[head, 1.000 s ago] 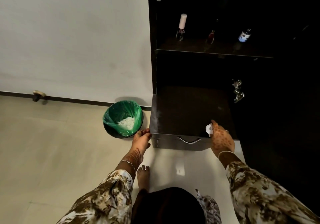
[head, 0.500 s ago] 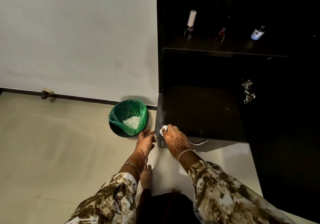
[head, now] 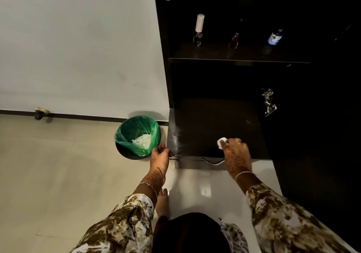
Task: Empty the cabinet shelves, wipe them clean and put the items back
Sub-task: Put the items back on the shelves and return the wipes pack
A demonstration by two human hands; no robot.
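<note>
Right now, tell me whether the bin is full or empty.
Nearly empty: the bin holds only a small heap of white tissue low in its green liner.

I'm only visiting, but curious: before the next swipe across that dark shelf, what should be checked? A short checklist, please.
1. Wipe in grip: the right hand pinches the white tissue: ok.
2. The lower shelf free of items: nothing seen on it, though it is dim: ok.
3. Shelf clean: a pale streak shows near its left front: not ok.
4. Steadying: the left hand grips the shelf's front left corner: ok.
5. The bin close by the left hand, open, with room: ok.
6. The bottles on the upper shelf stand upright: ok.
</note>
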